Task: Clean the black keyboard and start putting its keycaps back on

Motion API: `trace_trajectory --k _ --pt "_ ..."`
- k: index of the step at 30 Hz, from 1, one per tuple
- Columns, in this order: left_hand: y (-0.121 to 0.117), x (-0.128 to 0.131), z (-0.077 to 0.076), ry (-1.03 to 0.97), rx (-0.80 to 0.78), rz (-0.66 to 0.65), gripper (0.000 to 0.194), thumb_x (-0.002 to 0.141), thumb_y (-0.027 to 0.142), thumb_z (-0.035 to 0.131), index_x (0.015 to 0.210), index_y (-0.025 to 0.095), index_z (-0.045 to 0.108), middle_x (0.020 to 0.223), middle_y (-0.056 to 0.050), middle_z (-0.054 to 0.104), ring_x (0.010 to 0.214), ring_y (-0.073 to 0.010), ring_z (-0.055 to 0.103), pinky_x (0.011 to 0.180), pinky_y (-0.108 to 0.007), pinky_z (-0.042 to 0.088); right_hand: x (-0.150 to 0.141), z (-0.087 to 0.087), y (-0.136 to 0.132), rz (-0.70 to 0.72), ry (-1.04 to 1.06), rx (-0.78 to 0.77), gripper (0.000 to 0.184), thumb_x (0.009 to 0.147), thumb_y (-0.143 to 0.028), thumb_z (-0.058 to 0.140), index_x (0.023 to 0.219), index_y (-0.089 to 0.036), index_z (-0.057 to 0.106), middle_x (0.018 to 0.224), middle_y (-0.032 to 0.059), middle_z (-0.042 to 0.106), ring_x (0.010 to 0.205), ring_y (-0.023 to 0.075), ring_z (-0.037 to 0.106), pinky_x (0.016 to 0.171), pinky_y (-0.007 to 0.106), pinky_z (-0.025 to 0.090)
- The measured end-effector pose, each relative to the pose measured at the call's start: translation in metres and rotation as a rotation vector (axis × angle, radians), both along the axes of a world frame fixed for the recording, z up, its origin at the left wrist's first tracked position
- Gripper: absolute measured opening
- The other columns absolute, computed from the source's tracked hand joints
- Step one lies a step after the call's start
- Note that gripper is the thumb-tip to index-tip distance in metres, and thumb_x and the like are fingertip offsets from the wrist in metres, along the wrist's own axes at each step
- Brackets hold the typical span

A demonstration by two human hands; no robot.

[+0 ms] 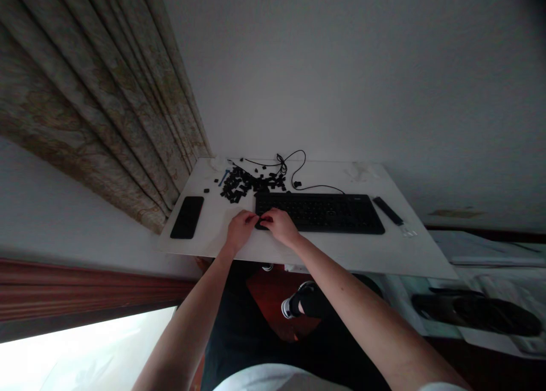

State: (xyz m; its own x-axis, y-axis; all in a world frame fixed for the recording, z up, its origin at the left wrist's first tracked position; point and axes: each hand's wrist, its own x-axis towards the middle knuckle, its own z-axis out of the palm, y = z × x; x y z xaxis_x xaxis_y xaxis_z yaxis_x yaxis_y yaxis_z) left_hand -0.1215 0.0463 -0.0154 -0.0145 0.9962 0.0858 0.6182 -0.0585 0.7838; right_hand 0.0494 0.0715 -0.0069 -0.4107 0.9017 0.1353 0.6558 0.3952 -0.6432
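A black keyboard lies on the white table, many of its keycaps apparently off. Both hands meet at its left end. My left hand is closed, thumb and fingertips pinched together at the keyboard's left edge. Just beside it, my right hand reaches over the left end with its fingers bent into a pinch. A tiny dark thing seems to sit between the fingertips, too small to name. Behind the hands a heap of loose black keycaps is spread out. The keyboard's lower left corner is partly hidden by the fingers.
On the white table a black phone lies at left. A blue tool rests by the keycaps. The keyboard's cable loops behind. Right of the keyboard is a dark brush-like object. A curtain hangs at left.
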Motion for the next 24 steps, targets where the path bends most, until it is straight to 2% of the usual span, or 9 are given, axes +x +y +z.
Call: trace_trajectory --k 6,13,19,24 --pt "0.002 -0.001 -0.002 -0.005 -0.013 0.004 0.013 0.088 0.026 0.06 0.086 0.021 0.073 0.089 -0.003 0.071 0.084 -0.0167 0.064 0.078 -0.027 0.048 0.001 0.01 0.003 0.092 -0.102 0.044 0.009 0.087 -0.019 0.069 0.088 -0.021 0.077 0.087 0.0056 0.073 0.084 0.0198 0.068 0.076 0.028 0.047" --pt "0.004 -0.001 -0.001 -0.004 -0.038 0.016 0.016 0.089 0.03 0.06 0.084 0.021 0.073 0.088 -0.003 0.072 0.083 -0.0179 0.065 0.078 -0.029 0.048 0.003 0.011 0.006 0.119 -0.075 0.015 0.011 0.087 -0.018 0.067 0.09 -0.021 0.077 0.091 0.006 0.075 0.086 0.0201 0.07 0.078 0.028 0.048" --pt "0.008 -0.001 -0.004 -0.058 -0.051 0.031 0.02 0.089 0.033 0.059 0.086 0.021 0.074 0.088 -0.004 0.073 0.084 -0.0178 0.065 0.079 -0.028 0.048 0.006 0.014 0.015 0.077 0.01 -0.139 0.011 0.084 -0.019 0.069 0.087 -0.021 0.079 0.085 0.0047 0.077 0.079 0.019 0.071 0.071 0.026 0.05" --pt "0.009 -0.004 0.0 -0.148 -0.071 0.021 0.023 0.089 0.034 0.057 0.087 0.019 0.075 0.088 -0.004 0.074 0.086 -0.0189 0.066 0.082 -0.029 0.05 0.008 0.018 0.024 0.053 0.049 -0.302 0.01 0.082 -0.022 0.07 0.085 -0.019 0.079 0.079 0.0037 0.077 0.072 0.0177 0.07 0.063 0.024 0.048"
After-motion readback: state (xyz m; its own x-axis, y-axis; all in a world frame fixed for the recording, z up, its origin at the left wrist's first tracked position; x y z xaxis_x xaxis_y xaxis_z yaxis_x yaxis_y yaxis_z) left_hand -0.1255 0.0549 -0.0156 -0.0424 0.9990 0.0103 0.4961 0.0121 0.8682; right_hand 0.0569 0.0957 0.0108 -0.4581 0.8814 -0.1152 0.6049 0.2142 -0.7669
